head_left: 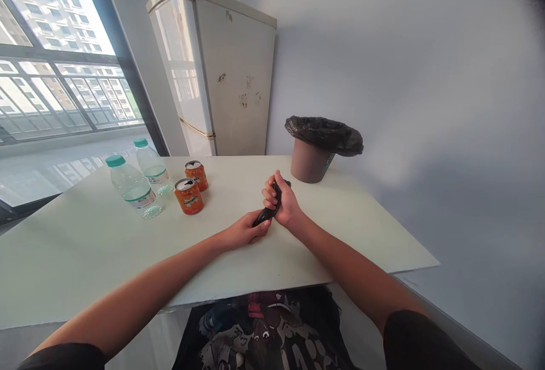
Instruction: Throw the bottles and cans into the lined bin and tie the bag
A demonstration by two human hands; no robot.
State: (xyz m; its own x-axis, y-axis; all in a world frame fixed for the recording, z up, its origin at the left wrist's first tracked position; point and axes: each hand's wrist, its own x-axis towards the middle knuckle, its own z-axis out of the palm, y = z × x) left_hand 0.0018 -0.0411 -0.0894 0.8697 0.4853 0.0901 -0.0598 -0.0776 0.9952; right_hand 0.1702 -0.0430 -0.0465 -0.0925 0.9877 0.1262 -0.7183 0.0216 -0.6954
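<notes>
Tabletop bears lettered cans; hands grip black plastic

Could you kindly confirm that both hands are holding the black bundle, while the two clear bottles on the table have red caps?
Not quite: the caps on the two clear bottles are green, not red, as the head view shows. The left hand and right hand do both hold the black bundle.

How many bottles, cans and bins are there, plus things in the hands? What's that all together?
Clear bottles: 2
Orange cans: 2
Bin: 1
Black plastic bundle, held by left hand and right hand: 1
Total: 6
</notes>
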